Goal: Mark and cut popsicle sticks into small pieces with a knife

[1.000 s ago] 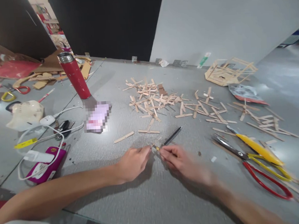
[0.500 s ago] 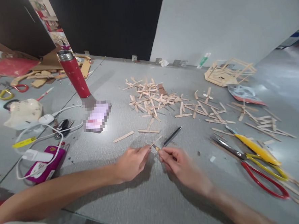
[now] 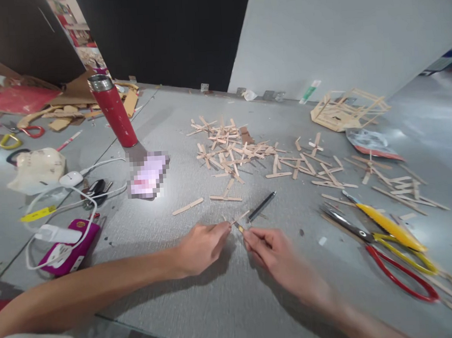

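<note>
A: What occupies the two hands at the grey table (image 3: 165, 127)?

B: A worker's left hand (image 3: 202, 249) pinches a thin wooden stick (image 3: 241, 217) between thumb and fingers, its free end pointing up and to the right, near a black pen-like tool (image 3: 262, 206) lying on the tabletop

A: And the right hand (image 3: 275, 250)?

B: Thumb and fingertips close firmly around a slim yellow-banded tool (image 3: 239, 229), its tip angled toward the stick; whether tip and wood touch is too small to tell

A: Where does the stick sit in the scene?

B: Between the hands, at the near centre of the table, just below a pair of loose sticks (image 3: 225, 198) and well apart from a heap of wooden sticks (image 3: 230, 151) beyond

A: What frames the work?

B: At left, a red bottle (image 3: 115, 114) stands behind a blurred pink phone (image 3: 150, 174), with a purple power strip (image 3: 72, 247) nearer the worker; at right, scissors (image 3: 364, 234) lie beside a yellow cutter (image 3: 390, 226), and an openwork wooden frame (image 3: 328, 120) rests near the pale wall (image 3: 340, 34)
</note>
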Demonstrator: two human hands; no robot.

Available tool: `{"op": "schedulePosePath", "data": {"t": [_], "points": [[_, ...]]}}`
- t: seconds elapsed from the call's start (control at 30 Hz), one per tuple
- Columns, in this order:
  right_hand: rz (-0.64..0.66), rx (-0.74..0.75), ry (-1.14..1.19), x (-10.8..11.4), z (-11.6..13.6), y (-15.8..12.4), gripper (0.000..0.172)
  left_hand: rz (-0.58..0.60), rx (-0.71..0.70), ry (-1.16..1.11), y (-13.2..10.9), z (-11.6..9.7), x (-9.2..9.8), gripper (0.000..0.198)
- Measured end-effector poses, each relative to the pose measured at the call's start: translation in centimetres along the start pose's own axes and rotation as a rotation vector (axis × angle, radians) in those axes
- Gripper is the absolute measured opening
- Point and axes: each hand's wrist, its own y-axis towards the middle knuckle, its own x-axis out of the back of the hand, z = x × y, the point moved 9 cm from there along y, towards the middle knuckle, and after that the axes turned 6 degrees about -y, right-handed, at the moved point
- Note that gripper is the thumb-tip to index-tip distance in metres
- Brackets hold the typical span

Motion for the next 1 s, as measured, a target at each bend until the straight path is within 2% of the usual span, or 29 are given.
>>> {"op": "schedulePosePath", "data": {"t": [0.07, 0.17, 0.2, 0.23, 0.27, 0.33, 0.43, 0.5, 0.57, 0.67, 0.8, 1.0], "points": [[0.026, 0.0, -0.028, -0.1, 0.1, -0.2, 0.061, 0.003, -0.023, -0.007, 0.0, -0.2, 0.0, 0.03], [0.336, 0.003, -0.127, 0.3, 0.0, 0.0, 0.057, 0.044, -0.067, -0.009, 0.0, -0.9, -0.1, 0.029], [0.41, 0.006, -0.147, 0.6, -0.1, 0.0, 0.058, 0.06, -0.079, -0.012, 0.0, -1.1, -0.2, 0.029], [0.432, 0.007, -0.149, 1.1, -0.1, 0.2, 0.059, 0.066, -0.088, -0.015, 0.1, -1.3, -0.2, 0.03], [0.413, 0.012, -0.147, 1.4, -0.1, 0.4, 0.059, 0.055, -0.086, -0.022, 0.2, -1.2, -0.1, 0.031], [0.283, 0.026, -0.119, 1.5, 0.3, 0.8, 0.061, -0.01, -0.061, -0.051, 0.3, -0.8, 0.4, 0.033], [0.055, 0.035, -0.044, 0.4, 0.7, 1.0, 0.062, -0.104, -0.003, -0.125, 0.5, -0.1, 1.3, 0.034], [-0.015, 0.033, 0.006, -0.4, 0.9, 0.9, 0.062, -0.139, 0.038, -0.178, 0.5, 0.2, 1.7, 0.035], [0.009, -0.003, 0.053, -0.8, 1.0, 0.7, 0.06, -0.161, 0.067, -0.218, 0.6, 0.1, 2.1, 0.037], [0.147, -0.086, 0.145, -0.8, 1.1, -0.1, 0.056, -0.166, 0.078, -0.271, 0.6, -0.6, 2.4, 0.037], [0.283, -0.122, 0.347, -0.7, 2.1, -1.4, 0.051, -0.164, 0.105, -0.357, 0.8, -0.8, 2.7, 0.038], [0.349, -0.205, 0.582, -1.8, 2.2, -2.2, 0.043, -0.114, 0.138, -0.436, 1.2, -0.5, 2.4, 0.041]]}}
